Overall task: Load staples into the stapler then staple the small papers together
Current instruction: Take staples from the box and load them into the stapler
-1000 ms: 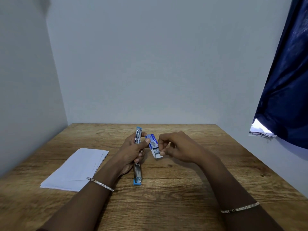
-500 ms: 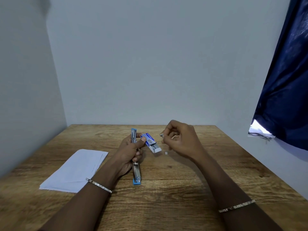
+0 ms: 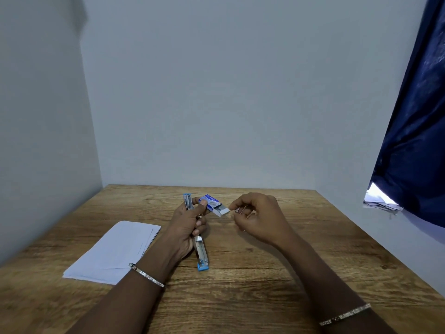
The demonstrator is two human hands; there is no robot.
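My left hand [image 3: 187,225] grips a blue and metal stapler [image 3: 201,249], swung fully open so its two halves run in a line across the table. The same hand's thumb pins a small blue staple box [image 3: 212,203] against the stapler's far half. The box's inner tray sticks out toward the right. My right hand [image 3: 260,218] is a little right of the box, fingertips pinched on a small strip of staples [image 3: 237,210]. A stack of small white papers [image 3: 115,251] lies flat to the left.
The wooden table [image 3: 240,285] sits in a corner of grey walls. A dark blue curtain [image 3: 414,141] hangs at the right, with white papers [image 3: 380,201] under its lower edge. Both wrists wear thin bracelets.
My right hand pulled away from the staple box to the right with a pinched strip of staples. A small bit seen on the table half a second ago no longer shows. The left hand barely moved.
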